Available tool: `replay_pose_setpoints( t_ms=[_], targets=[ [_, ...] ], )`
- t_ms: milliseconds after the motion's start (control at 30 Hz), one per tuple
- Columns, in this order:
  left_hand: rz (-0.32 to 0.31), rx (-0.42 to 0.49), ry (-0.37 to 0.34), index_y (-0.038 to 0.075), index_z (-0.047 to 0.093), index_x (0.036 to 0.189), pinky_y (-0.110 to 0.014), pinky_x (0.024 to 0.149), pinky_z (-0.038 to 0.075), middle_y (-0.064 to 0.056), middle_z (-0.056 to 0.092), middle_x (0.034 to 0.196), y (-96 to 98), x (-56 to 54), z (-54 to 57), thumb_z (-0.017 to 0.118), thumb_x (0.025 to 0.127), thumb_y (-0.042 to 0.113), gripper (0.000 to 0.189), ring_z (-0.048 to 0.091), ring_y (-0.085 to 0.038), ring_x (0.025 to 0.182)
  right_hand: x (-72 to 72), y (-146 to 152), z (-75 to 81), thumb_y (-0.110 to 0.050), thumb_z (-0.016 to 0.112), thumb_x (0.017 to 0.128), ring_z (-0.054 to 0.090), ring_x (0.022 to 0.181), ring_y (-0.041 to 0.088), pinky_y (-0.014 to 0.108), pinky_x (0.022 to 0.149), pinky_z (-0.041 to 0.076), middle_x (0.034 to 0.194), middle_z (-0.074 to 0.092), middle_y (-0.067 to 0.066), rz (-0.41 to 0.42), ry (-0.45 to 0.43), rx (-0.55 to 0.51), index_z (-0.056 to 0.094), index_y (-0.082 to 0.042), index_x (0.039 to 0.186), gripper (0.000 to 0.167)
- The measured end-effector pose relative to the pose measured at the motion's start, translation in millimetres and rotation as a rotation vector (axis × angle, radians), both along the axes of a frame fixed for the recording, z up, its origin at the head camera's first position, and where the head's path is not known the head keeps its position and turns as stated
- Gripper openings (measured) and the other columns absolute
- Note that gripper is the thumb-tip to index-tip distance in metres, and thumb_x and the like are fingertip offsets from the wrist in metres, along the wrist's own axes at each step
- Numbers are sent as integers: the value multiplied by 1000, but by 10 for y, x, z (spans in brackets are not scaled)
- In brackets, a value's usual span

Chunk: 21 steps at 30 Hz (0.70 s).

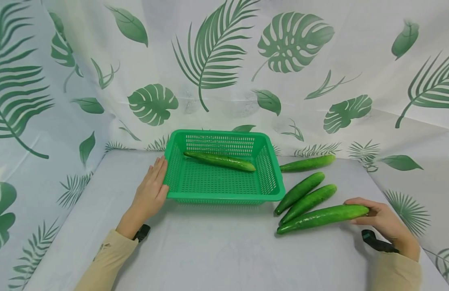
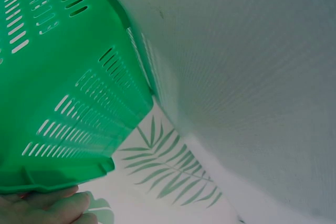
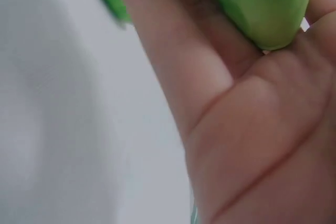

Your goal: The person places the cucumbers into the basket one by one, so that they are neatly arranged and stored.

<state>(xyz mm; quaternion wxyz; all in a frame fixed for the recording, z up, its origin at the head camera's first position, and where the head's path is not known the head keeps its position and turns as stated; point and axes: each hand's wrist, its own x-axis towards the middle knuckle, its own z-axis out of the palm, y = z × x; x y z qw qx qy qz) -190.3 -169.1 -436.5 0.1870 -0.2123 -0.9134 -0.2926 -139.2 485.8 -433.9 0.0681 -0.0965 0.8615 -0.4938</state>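
My right hand (image 1: 386, 220) holds the paler end of a long cucumber (image 1: 319, 218), thumb on one side and fingers on the other. That cucumber's end (image 3: 268, 9) lies against the fingers near the palm in the right wrist view. Its darker tip points left, close beside two more cucumbers on the table. My left hand (image 1: 149, 194) rests against the left side of a green plastic basket (image 1: 224, 197), fingers straight along its rim. From the left wrist, the fingers (image 2: 52, 205) show at the basket's rim. One cucumber (image 1: 221, 161) lies inside the basket, slanting across it.
Two cucumbers, one darker (image 1: 299, 193) and one lighter (image 1: 310, 203), lie side by side right of the basket. Another cucumber (image 1: 308, 163) lies behind them, its tip at the basket's right wall. A leaf-printed curtain (image 1: 224, 109) encloses the white table (image 1: 217, 250) at the back and sides.
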Motion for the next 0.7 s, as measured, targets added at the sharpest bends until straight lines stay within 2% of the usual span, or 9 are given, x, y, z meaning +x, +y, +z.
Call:
replay_pose_setpoints(
  t_ms=[133,267,467,700],
  targets=[
    [1,0,-2,-11,26,151,-53,119,15,-23,20,161,-1,-1,0,38,92,4,63,15,-35,150,27,-1,54,19,64,83,67,90,7,24,71,57,121,65,-13,38,28,-170,61,2,131,52],
    [1,2,0,-12,26,151,-54,119,16,-23,20,160,0,-2,0,39,91,3,63,15,-35,149,54,-25,128,25,59,82,67,94,7,23,72,57,125,64,-10,24,46,-304,60,3,133,56],
    [0,3,4,-12,26,151,-54,119,16,-24,21,160,0,-3,-1,40,91,3,63,16,-35,149,57,-91,208,34,53,78,65,100,9,22,74,57,127,63,-2,29,136,-446,56,8,133,61],
    [0,2,10,-12,26,151,-54,119,16,-23,21,160,-3,-5,-9,40,91,3,64,16,-35,149,-4,-259,342,39,49,75,64,102,12,22,77,57,124,62,8,71,248,-530,51,17,132,61]
  ],
)
